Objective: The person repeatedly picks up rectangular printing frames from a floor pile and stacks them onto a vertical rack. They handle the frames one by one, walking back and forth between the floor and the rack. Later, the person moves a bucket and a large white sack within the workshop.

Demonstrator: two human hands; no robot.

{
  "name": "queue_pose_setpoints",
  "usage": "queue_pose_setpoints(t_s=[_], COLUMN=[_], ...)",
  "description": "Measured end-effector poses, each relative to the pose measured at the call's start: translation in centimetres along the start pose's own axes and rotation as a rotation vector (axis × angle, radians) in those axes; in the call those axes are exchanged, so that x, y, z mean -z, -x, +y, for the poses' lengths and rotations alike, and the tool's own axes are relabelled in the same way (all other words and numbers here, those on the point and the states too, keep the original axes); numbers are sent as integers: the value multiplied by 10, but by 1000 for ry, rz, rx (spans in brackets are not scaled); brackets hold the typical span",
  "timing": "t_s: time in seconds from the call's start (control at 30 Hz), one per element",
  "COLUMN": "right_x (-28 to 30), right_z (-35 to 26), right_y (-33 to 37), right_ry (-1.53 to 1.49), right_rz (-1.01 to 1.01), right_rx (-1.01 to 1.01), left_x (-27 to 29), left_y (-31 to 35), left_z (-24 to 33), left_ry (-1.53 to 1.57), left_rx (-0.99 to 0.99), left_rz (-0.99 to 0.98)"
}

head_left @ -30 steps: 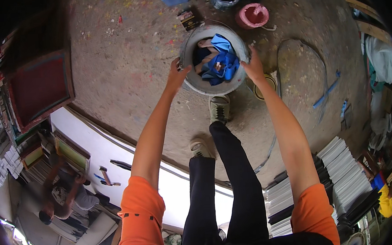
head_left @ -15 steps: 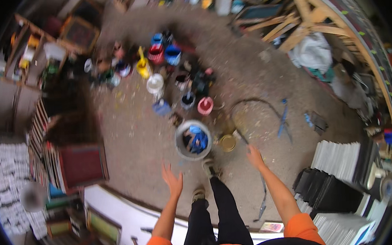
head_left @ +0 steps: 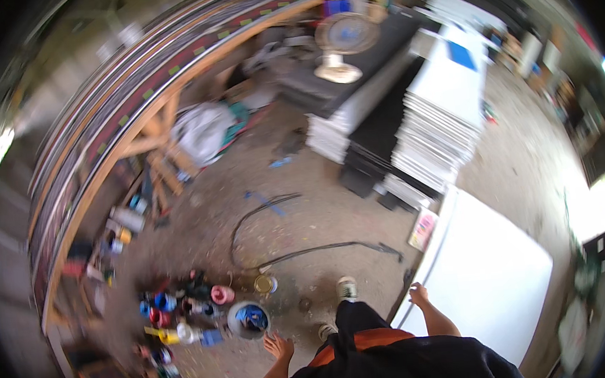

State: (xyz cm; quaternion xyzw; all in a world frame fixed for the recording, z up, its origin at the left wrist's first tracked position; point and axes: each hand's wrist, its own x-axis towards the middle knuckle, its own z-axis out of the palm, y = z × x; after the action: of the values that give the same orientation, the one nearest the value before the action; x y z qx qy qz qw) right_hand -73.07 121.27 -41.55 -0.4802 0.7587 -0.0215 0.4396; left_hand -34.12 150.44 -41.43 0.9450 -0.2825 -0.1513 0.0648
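My left hand hangs open at my side, fingers spread, holding nothing. Just up and left of it stands a grey bucket with a blue cloth inside, on the dirt floor. My right hand is also empty and open, next to the edge of a large white board lying flat. I am standing; my dark trousers and one shoe show between the hands.
A cluster of paint cans and pots sits left of the bucket. A black cable loops across the floor. Stacks of white sheets and a fan on a dark table are farther off. A wooden frame runs along the left.
Both hands let go of the grey bucket and dropped to my sides. I stood up and turned right, so the bucket now appears small at lower left.
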Motion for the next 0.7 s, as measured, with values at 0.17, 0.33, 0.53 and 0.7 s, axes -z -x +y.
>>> queue_pose_setpoints(t_s=[0.17, 0.33, 0.53, 0.7], right_x=[40, 79, 125, 206], right_z=[228, 244, 197, 116], right_y=[61, 106, 21, -55], right_ry=[-344, -255, -713, -633], right_rz=[184, -69, 130, 169], right_rx=[-535, -691, -513, -174], left_x=[-1, -47, -72, -70], left_y=[-61, -99, -38, -8], left_z=[103, 260, 507, 644], left_ry=[-77, -123, 81, 242], left_rx=[-125, -527, -960, -1366], left_rz=[-215, -417, -441, -559])
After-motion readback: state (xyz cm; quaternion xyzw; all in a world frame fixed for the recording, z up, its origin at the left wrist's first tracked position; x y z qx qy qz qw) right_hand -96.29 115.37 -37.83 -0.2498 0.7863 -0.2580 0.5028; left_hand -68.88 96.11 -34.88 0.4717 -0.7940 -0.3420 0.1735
